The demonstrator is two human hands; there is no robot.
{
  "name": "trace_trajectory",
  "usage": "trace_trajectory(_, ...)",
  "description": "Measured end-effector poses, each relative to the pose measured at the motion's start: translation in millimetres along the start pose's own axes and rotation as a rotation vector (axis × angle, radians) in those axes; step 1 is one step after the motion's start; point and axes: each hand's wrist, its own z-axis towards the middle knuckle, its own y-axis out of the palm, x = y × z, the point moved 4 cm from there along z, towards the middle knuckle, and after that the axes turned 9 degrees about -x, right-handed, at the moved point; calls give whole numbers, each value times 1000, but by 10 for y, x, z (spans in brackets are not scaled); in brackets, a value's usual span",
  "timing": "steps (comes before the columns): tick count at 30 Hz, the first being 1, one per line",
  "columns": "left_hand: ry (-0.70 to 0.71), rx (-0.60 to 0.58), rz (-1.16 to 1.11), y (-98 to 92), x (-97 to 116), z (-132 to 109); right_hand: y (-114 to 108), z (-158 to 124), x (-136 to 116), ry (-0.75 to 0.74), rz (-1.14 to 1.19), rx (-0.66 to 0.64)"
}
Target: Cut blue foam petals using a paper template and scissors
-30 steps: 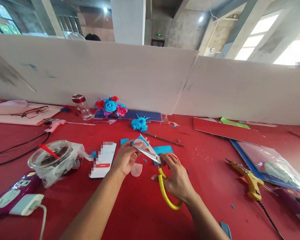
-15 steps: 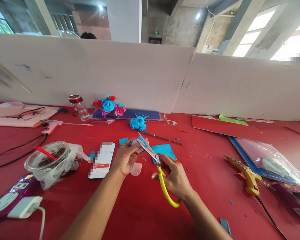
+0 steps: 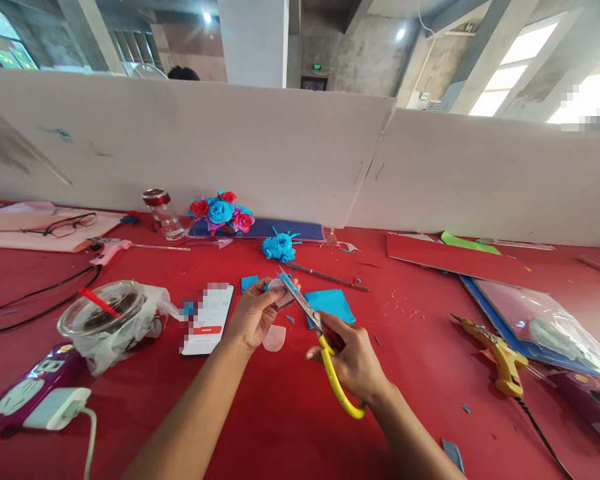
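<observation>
My left hand [image 3: 255, 310] pinches a pale pink paper piece [image 3: 279, 292] laid against some blue paper. A pair of scissors [image 3: 336, 373] with yellow handles is gripped in my right hand [image 3: 353, 353]; their blades lie nearly closed along the edge of the held paper. Below my left hand a rounded pink paper petal [image 3: 275, 338] rests on the red table. Beside the blades lies a blue paper square [image 3: 333, 305], partly behind my right hand. Just beyond the hands is a blue paper flower [image 3: 280, 247] on a dark stick.
At left are a phone [image 3: 207, 320], a lidded cup [image 3: 103, 310] in a plastic bag, a power strip [image 3: 33, 380] and a pink glue gun [image 3: 113, 250]. A paper flower bunch [image 3: 221, 211] and glass bottle [image 3: 165, 217] stand behind. A yellow glue gun [image 3: 500, 353] lies right.
The scissor blades have drawn closer together at the paper. Both hands stay almost in place, and the whole view has shifted slightly.
</observation>
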Motion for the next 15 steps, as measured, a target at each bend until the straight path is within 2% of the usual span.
trace_trajectory(9, -26, -45, 12, -80, 51, 14, -21, -1, -11, 0, -47, -9)
trace_trajectory(15, -55, -41, 113, -141, 119, 6, -49, -4, 25, 13, -72, -26)
